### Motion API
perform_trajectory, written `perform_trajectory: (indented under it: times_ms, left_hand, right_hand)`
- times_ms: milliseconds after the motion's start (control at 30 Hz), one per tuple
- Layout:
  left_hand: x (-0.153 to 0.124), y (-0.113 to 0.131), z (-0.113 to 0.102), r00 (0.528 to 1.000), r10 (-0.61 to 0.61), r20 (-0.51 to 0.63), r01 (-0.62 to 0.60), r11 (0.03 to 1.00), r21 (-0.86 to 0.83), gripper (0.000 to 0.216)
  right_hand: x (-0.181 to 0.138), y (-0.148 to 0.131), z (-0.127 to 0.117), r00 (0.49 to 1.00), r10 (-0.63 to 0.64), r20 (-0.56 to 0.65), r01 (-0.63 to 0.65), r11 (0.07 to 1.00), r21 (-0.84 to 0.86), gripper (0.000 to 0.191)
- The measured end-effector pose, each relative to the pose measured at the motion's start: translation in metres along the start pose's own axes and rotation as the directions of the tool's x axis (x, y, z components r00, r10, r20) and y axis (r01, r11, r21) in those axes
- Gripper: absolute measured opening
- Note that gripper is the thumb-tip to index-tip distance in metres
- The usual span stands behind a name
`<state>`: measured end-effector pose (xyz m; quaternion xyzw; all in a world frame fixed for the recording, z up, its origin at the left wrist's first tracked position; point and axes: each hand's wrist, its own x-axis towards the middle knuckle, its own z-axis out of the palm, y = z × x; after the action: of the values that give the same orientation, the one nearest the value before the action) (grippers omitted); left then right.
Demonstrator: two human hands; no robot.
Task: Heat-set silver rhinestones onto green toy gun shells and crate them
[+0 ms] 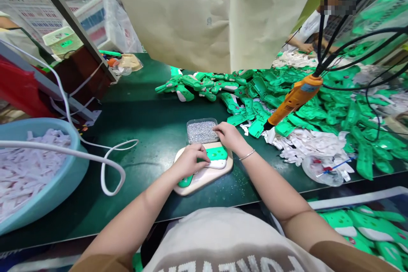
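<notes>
A cream board (204, 179) lies on the green table and bears a green and white plastic part (216, 153). My left hand (191, 160) is curled over the middle of this part, thumb and fingers against it, hiding some of it. Behind the board stands a clear tray (188, 137) filled with small silvery pieces, likely screws (201, 129). At the tray's right edge is my right hand (228, 137), its thumb and fingertips pinched together. Whatever is between those fingertips is too small to make out.
An orange electric screwdriver (295, 98) hangs at the right by a black cable. Green shells (270, 89) and white strips (314, 144) are heaped behind it. At left sit a blue basin (75, 165) and a looped white cable (119, 178). A co-worker's hands (307, 47) show at the back right.
</notes>
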<state>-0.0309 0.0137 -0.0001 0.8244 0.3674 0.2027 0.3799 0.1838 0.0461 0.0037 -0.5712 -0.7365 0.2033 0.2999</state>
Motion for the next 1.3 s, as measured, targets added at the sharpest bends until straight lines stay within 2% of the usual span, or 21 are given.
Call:
perform_trajectory:
  times_ms: [100, 167, 233, 300, 367, 467, 600, 733, 767, 833, 933, 1000, 1100, 1200, 1300]
  left_hand:
    - [0.003, -0.002, -0.004, 0.998, -0.003, 0.07, 0.0, 0.999, 0.044, 0.01]
    - [0.005, 0.0, -0.01, 0.99, -0.003, 0.14, -0.005, 0.998, 0.055, 0.018]
    - [0.011, 0.002, -0.017, 0.978, -0.026, 0.205, 0.013, 0.998, 0.062, 0.028]
    - [0.024, 0.004, -0.023, 0.977, -0.069, 0.2, 0.051, 0.994, 0.092, 0.027]
    - [0.045, 0.003, -0.027, 0.988, -0.117, 0.099, 0.091, 0.968, 0.234, 0.02]
    - [0.08, -0.004, -0.028, 0.986, -0.163, -0.044, 0.164, 0.861, 0.481, 0.019]
    - [0.105, -0.018, -0.027, 0.975, -0.218, -0.035, 0.201, 0.812, 0.547, 0.008]
    - [0.099, -0.027, -0.029, 0.987, -0.158, -0.007, 0.136, 0.825, 0.549, 0.014]
    - [0.096, -0.028, -0.03, 0.991, -0.137, -0.004, 0.117, 0.83, 0.545, 0.018]
    - [0.09, -0.029, -0.031, 0.994, -0.107, -0.006, 0.093, 0.838, 0.538, 0.021]
    - [0.088, -0.03, -0.031, 0.996, -0.086, -0.021, 0.084, 0.845, 0.529, 0.021]
    - [0.09, -0.029, -0.03, 0.996, -0.079, -0.03, 0.083, 0.846, 0.527, 0.021]
    - [0.086, -0.025, -0.035, 0.996, -0.077, -0.047, 0.09, 0.84, 0.535, 0.025]
    - [0.059, -0.018, -0.047, 0.991, -0.066, -0.118, 0.115, 0.868, 0.483, 0.028]
    - [0.009, -0.009, -0.054, 0.96, -0.092, -0.264, 0.159, 0.956, 0.245, 0.023]
  right_hand:
    - [-0.023, -0.006, -0.007, 0.996, 0.067, -0.061, -0.057, 0.987, 0.147, 0.018]
    - [-0.046, -0.008, -0.009, 0.99, 0.13, -0.05, -0.113, 0.96, 0.258, 0.01]
    - [-0.068, -0.007, -0.009, 0.991, 0.135, -0.021, -0.121, 0.938, 0.326, 0.006]
    - [-0.086, -0.005, -0.006, 0.998, 0.052, -0.024, -0.041, 0.939, 0.34, 0.009]
    - [-0.098, -0.003, -0.001, 0.996, -0.069, -0.063, 0.085, 0.95, 0.301, 0.01]
    - [-0.103, 0.001, 0.006, 0.973, -0.198, -0.123, 0.219, 0.958, 0.188, 0.012]
    - [-0.106, 0.004, 0.009, 0.944, -0.3, -0.136, 0.314, 0.945, 0.09, 0.015]
    - [-0.114, 0.007, 0.001, 0.887, -0.451, -0.098, 0.45, 0.893, -0.032, 0.017]
    - [-0.112, 0.007, -0.002, 0.88, -0.465, -0.092, 0.463, 0.885, -0.045, 0.019]
    - [-0.099, 0.007, -0.008, 0.899, -0.421, -0.119, 0.418, 0.907, -0.046, 0.024]
    - [-0.047, -0.001, -0.011, 0.967, -0.227, -0.117, 0.216, 0.972, -0.098, 0.029]
    - [-0.003, -0.011, -0.006, 0.996, -0.082, 0.044, 0.09, 0.967, -0.24, 0.025]
    - [0.048, -0.023, 0.009, 0.957, 0.113, 0.269, 0.016, 0.9, -0.436, 0.014]
    - [0.062, -0.027, 0.019, 0.936, 0.153, 0.317, 0.006, 0.894, -0.448, 0.015]
    - [0.051, -0.023, 0.018, 0.934, 0.155, 0.323, 0.0, 0.902, -0.432, 0.023]
